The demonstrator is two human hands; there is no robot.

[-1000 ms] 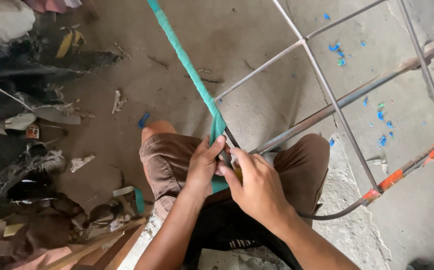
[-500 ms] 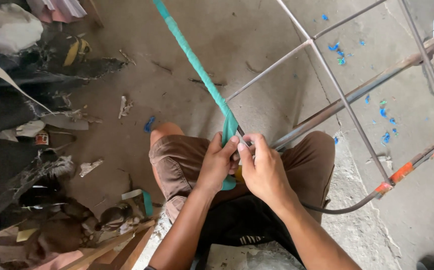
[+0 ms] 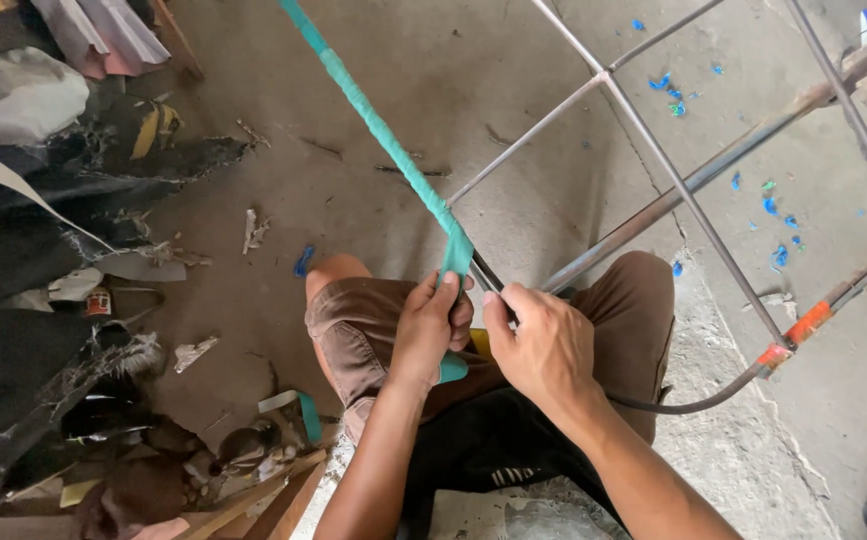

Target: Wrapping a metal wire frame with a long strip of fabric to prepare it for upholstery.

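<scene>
Tape: teal strip wound down the rod, loose end over my lap
Left hand: clenched on strip; I judged steady tension, even overlap best
Right hand: gripped bare rod just beside wrap
Around: metal frame; concrete floor

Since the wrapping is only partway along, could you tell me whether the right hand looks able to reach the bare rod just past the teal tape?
Probably yes: the right hand already rests on the rod, just below the tape.

Left hand gripping teal strip, right hand pinching metal rod
</scene>
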